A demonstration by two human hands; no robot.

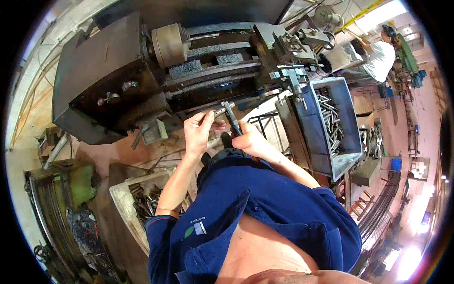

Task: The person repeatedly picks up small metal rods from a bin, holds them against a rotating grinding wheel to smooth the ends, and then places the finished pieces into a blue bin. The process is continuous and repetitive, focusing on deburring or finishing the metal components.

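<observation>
In front of my chest, both hands meet over one small metal workpiece. My left hand (197, 131) pinches the short shiny metal pin (219, 112) between thumb and fingers. Wrapped in my right hand (250, 141) is a caliper (231, 116) with a dark body, its bright metal jaws up against the pin. Whether the jaws are clamped on the pin is too small to tell. Just beyond my hands stands a dark lathe (106, 66) with a pale round chuck (169, 45) and metal chips lying on its bed.
To the right, a blue bin (312, 124) holds many metal pins. A whitish bin (122, 199) of metal parts sits low on the left, near a greenish machine (73, 187). At the upper right a person in a white shirt (379, 61) works by another machine.
</observation>
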